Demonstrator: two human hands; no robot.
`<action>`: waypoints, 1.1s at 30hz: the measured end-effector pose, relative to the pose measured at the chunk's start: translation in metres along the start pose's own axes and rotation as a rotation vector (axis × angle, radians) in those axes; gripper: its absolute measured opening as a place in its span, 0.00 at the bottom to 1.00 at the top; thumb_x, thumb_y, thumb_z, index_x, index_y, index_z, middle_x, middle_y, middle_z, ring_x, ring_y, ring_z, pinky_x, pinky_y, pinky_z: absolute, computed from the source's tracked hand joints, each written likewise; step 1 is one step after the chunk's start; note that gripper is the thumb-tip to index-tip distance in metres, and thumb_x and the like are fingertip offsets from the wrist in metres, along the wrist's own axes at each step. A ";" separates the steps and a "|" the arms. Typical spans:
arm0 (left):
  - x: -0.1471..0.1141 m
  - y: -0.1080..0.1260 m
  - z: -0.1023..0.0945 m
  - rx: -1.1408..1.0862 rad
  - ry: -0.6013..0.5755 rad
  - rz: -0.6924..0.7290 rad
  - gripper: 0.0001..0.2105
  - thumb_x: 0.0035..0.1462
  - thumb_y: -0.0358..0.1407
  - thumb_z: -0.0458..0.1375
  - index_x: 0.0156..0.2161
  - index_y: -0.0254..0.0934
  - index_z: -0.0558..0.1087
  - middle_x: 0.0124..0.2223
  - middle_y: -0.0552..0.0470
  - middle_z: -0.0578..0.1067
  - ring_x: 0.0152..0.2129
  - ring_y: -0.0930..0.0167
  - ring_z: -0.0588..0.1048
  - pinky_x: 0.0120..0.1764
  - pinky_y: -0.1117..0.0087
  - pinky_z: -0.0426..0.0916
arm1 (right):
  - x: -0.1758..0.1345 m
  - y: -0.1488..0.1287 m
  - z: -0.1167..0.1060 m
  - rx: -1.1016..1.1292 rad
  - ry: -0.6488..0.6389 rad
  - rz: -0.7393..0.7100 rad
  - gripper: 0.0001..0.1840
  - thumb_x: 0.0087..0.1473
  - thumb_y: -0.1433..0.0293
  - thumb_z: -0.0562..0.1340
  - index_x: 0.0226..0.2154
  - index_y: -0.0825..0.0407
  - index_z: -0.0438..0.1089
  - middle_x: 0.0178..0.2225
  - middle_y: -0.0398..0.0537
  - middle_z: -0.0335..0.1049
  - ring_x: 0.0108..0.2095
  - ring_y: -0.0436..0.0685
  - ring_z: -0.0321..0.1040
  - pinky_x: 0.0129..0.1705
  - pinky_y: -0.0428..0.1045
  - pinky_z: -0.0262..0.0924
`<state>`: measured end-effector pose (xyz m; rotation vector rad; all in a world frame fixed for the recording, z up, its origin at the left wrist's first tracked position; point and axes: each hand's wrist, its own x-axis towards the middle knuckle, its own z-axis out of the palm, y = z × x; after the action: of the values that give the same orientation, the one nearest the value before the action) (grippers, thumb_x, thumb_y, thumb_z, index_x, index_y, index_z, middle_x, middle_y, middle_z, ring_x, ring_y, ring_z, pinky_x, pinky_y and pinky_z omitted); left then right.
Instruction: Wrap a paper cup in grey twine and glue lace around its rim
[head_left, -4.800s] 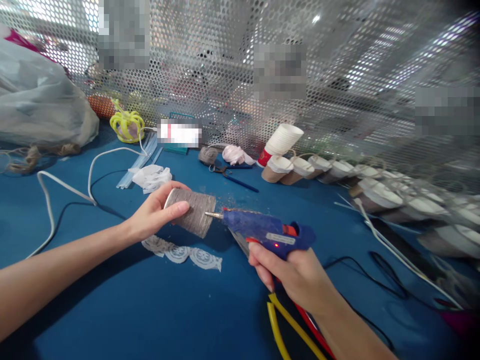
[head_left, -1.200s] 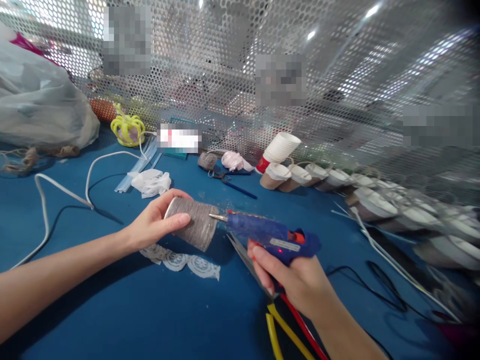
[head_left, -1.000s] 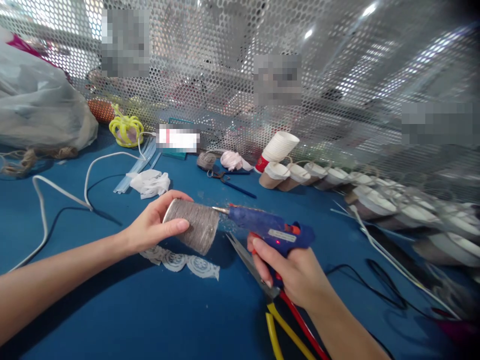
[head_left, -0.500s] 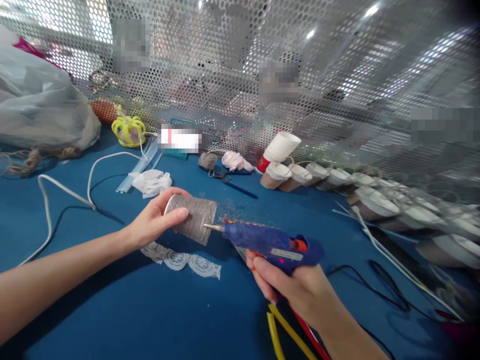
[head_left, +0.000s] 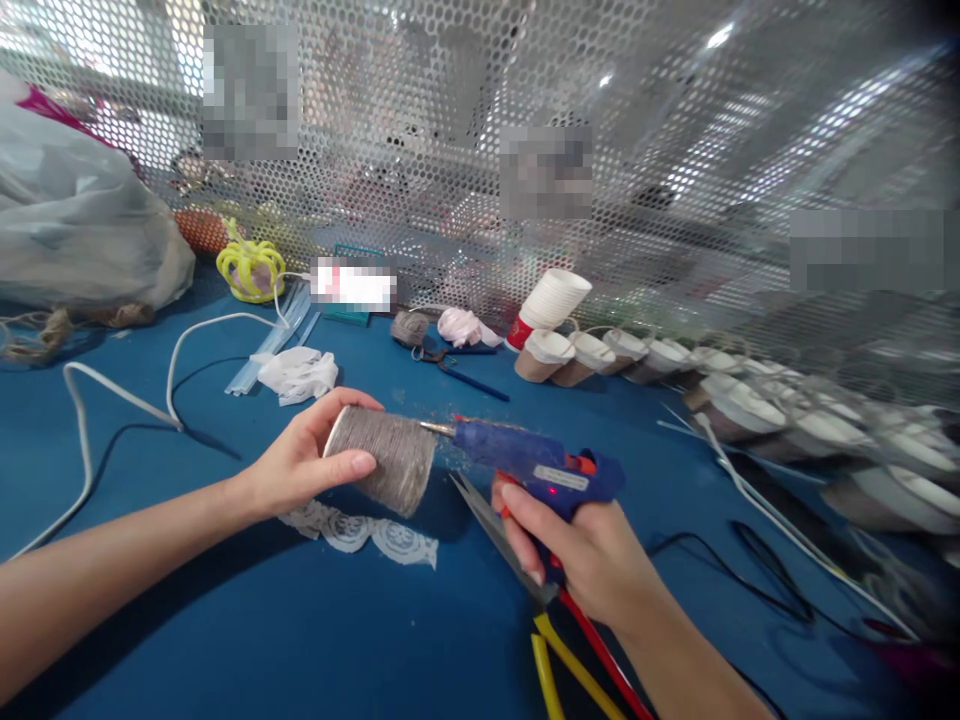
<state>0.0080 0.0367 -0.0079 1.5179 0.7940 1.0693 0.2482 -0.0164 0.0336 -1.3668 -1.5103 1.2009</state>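
My left hand [head_left: 315,455] is closed around a paper cup wrapped in grey-brown twine [head_left: 390,455], tilted with its white rim to the left. In my right hand [head_left: 570,540] is a blue glue gun [head_left: 525,455], its fingers wrapped round the handle. The metal nozzle touches or nearly touches the upper right edge of the wrapped cup. A strip of white lace [head_left: 367,535] lies on the table below the cup. Under the right hand rest scissors [head_left: 499,525] with red and yellow handles, partly hidden by that hand.
Twine-wrapped cups [head_left: 750,405] line the right side, near stacked paper cups [head_left: 553,298]. At the back lie pliers [head_left: 469,378], a twine ball [head_left: 409,327] and pink ribbon [head_left: 461,326]. White fabric [head_left: 300,374], clear glue sticks [head_left: 281,330] and a white cable [head_left: 124,385] sit left. Perforated metal panel [head_left: 420,180] stands behind.
The glue gun's nozzle has moved up along the cup's right end. The cup has tilted slightly, and more of the scissors' blades shows. Both hands keep their hold.
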 end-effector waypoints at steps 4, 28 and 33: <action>0.001 0.000 0.000 0.008 -0.016 0.013 0.23 0.44 0.47 0.61 0.42 0.38 0.63 0.33 0.53 0.67 0.27 0.73 0.66 0.29 0.73 0.64 | 0.005 0.001 -0.002 0.063 0.034 0.039 0.14 0.52 0.60 0.60 0.24 0.54 0.65 0.09 0.35 0.56 0.11 0.44 0.49 0.15 0.44 0.45; 0.014 -0.022 -0.007 0.424 -0.079 -0.117 0.33 0.37 0.42 0.65 0.49 0.33 0.60 0.49 0.39 0.71 0.46 0.59 0.70 0.48 0.56 0.63 | 0.063 0.049 -0.042 -0.769 0.427 0.145 0.19 0.42 0.60 0.64 0.12 0.49 0.58 0.15 0.47 0.61 0.27 0.60 0.66 0.28 0.50 0.56; 0.018 0.022 -0.038 0.914 -0.162 -0.205 0.26 0.27 0.43 0.68 0.34 0.32 0.71 0.33 0.44 0.74 0.34 0.57 0.73 0.38 0.61 0.64 | 0.049 0.041 -0.035 -0.951 0.477 0.073 0.08 0.45 0.65 0.63 0.23 0.53 0.68 0.31 0.56 0.66 0.39 0.65 0.65 0.39 0.54 0.57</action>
<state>-0.0218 0.0630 0.0183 2.1691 1.3910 0.4057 0.2855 0.0364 0.0010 -2.1219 -1.7246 0.0787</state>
